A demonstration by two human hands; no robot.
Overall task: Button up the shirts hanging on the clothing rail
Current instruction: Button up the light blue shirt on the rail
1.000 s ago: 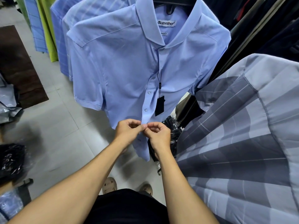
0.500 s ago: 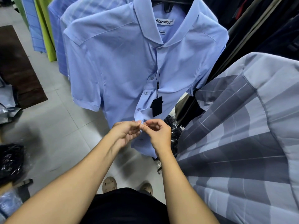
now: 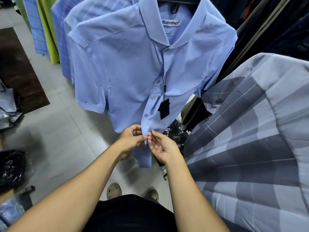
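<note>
6 o'clock, nearest: black top [image 3: 130,213], tan sandals [image 3: 114,190] on the grey tiled floor [image 3: 66,131]. Both forearms run up to centre.

Left hand [image 3: 132,139] and right hand [image 3: 163,148] are together, meeting at a small button [image 3: 147,135] low on the placket of the light blue shirt [image 3: 127,72]. Left pinches the placket edge at the button. Right, palm up, pinches the cloth from the 3 o'clock side with thumb and forefinger. The shirt hangs front-on from a black hanger [image 3: 173,6] at 12 o'clock, and the collar label [image 3: 170,23] reads BLENTINO. The two buttons above the hands look fastened, so this is likely a late one. Can't tell if any button sits below, since the hands cover it.

To do it well: hold close to the hole, keep the placket taut, tip the button edge-on and push it through with the thumb behind. The cloth looks thin and slippery, so it may slide. Don't drag down, or the shirt could shift on the hanger.

In the way:
- The black hang tag [image 3: 164,108] dangles on a cord at 1 o'clock, just above the hands and clear of the button.
- A grey checked shirt [image 3: 250,148] crowds 3 o'clock near the right forearm.
- A black plastic-wrapped bundle [image 3: 175,133] sits behind the right hand.

Further out: black bag [image 3: 11,166] at 9 o'clock, dark mat [image 3: 18,72] at 10, lime green shirt [image 3: 48,30] at 11, dark garments [image 3: 275,30] at 2
</note>
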